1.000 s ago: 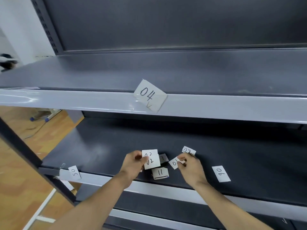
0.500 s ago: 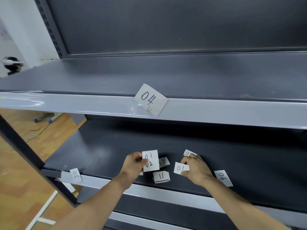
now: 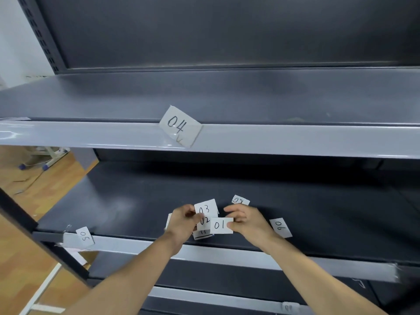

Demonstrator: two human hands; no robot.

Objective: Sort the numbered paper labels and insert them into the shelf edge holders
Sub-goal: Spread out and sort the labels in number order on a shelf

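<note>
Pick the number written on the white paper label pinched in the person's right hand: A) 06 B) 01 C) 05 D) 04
B: the right hand pinches the white rectangular paper label marked 01 by its right edge, above the lower dark grey metal shelf.

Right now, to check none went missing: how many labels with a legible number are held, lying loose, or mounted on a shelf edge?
Held: 3 (03, 02, 01)
Lying loose: 3 (11, 08, 06)
Mounted: 2 (04, 05)
Total: 8
</note>
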